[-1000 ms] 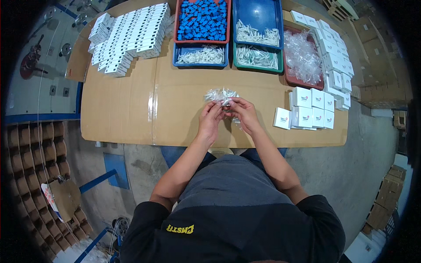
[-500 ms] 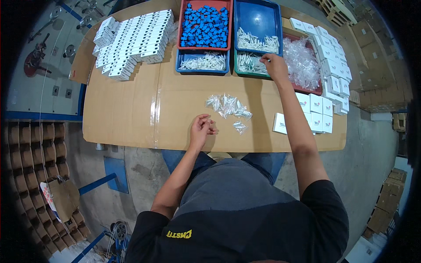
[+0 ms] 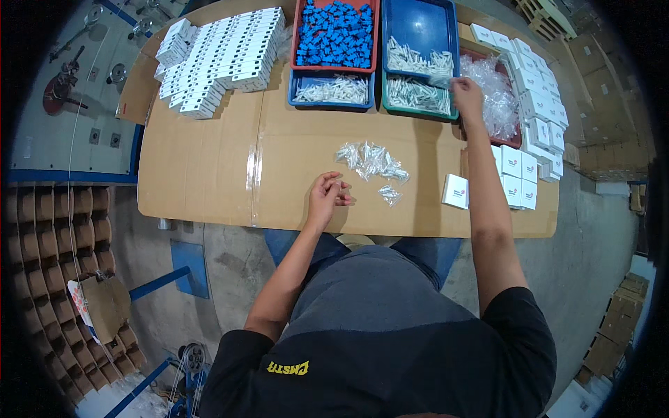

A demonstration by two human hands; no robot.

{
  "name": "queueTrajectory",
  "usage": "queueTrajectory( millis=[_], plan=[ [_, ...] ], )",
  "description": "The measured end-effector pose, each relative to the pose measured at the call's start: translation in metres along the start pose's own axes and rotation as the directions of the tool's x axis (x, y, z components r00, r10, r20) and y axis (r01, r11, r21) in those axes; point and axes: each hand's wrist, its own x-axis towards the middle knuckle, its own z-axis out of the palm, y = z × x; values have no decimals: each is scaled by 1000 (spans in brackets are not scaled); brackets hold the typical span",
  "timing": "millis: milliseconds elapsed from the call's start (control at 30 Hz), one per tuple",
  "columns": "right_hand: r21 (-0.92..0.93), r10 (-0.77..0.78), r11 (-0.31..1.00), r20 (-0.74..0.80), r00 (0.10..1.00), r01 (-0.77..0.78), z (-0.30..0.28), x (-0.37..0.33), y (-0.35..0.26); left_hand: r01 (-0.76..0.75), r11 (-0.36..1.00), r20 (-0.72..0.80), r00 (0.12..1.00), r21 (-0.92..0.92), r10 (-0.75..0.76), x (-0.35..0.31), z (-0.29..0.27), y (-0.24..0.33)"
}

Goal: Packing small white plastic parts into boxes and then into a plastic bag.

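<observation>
Clear packets [image 3: 373, 161] of white pieces [image 3: 391, 169] lie on cardboard [image 3: 300, 153].

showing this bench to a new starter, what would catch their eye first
Probably the small bright blue pieces heaped in a red plastic tray at the far side of the brown cardboard-covered table. Next, the block of stacked white boxes at far left, then the clear bags of white pieces beyond and right of the left hand.
</observation>
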Motion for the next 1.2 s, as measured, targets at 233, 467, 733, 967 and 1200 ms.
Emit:
queueTrajectory(
  millis=[233, 467, 733, 967, 1200],
  plan=[
    [-49, 223, 972, -130, 966, -231, -52, -10, 16, 12, 1000, -15, 1000, -1, -12, -1, -1, 3],
    [-39, 206, 969, 666, 717, -243, 34, -197, -40, -3, 999, -90, 996, 49, 7, -1, 9, 1],
    [-247, 253, 956, 437, 863, -156, 61, -250, -67, -26, 992, -94, 995, 127, 38, 2, 16, -4],
    [-91, -354, 910, 334, 874, 403, 56, -247, -57, -44, 984, -113, 991, 175, 65, 0, 18, -3],
    [531, -79, 844, 252, 965, -70, 77, -229, -25, -58, 983, -86, 994, 174, 74, 1, 11, -8]
  ],
)
